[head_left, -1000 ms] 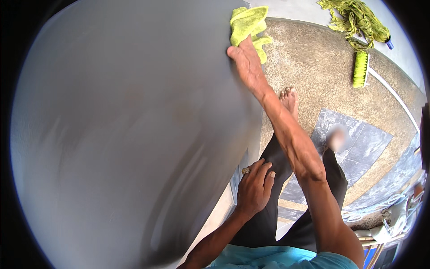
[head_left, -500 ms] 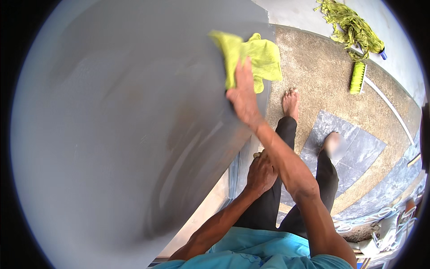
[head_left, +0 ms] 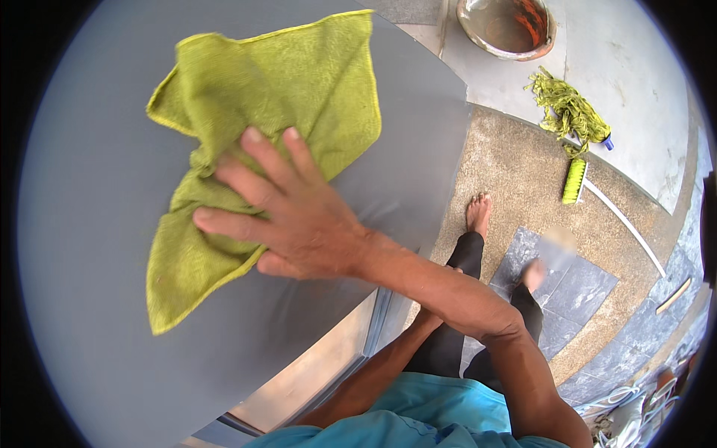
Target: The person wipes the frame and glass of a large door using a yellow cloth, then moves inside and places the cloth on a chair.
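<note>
Spread over a large smooth grey surface [head_left: 418,142] lies a yellow-green microfibre cloth [head_left: 314,82], creased and folded in places. My right hand [head_left: 295,216] rests flat on it, fingers stretched apart, pressing the cloth against the grey surface. The thumb side reaches past the cloth's lower edge. Below, my left forearm [head_left: 366,381] passes behind the right one near my thigh. The left hand is mostly hidden there, so its fingers do not show.
On the ground at the right lie a yellow-green string mop head [head_left: 571,108] and a brush [head_left: 574,181] with a white handle. A round bucket [head_left: 508,30] stands beyond them. My bare feet are on a pebbled floor [head_left: 508,142] and grey tiles [head_left: 575,287]. Cords are bundled at lower right.
My right hand has swept the cloth left and nearer over the grey surface, from its far right edge. The cloth now lies more spread out. The view has shifted, bringing the bucket in.
</note>
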A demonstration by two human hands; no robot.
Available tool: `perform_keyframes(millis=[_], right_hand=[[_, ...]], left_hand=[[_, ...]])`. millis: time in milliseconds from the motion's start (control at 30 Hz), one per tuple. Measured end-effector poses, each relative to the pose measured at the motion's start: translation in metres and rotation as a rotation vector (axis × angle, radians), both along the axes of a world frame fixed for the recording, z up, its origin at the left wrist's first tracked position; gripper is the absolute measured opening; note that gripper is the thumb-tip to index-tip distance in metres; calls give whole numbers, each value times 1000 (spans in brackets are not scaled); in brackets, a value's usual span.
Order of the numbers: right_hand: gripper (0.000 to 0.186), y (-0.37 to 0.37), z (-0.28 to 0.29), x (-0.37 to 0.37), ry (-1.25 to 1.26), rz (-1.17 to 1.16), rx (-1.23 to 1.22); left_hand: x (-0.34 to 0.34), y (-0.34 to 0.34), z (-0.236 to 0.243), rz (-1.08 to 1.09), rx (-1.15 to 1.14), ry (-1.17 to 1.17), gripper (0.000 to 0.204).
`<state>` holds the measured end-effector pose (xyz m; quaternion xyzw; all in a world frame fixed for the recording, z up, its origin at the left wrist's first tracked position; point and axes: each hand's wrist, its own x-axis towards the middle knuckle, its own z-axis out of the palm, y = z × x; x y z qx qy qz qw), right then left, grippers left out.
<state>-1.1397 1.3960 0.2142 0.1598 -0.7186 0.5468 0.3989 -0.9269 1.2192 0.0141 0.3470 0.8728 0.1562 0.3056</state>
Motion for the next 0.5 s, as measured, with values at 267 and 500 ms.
perform_keyframes(millis=[267,500], right_hand=[[66,30,-166,-12,-749,-2,-1023],[79,3,61,10,-205,-67,-125]], left_hand=[[24,20,-6,54,-104,26,29],[62,-1,31,261,32,-83,44]])
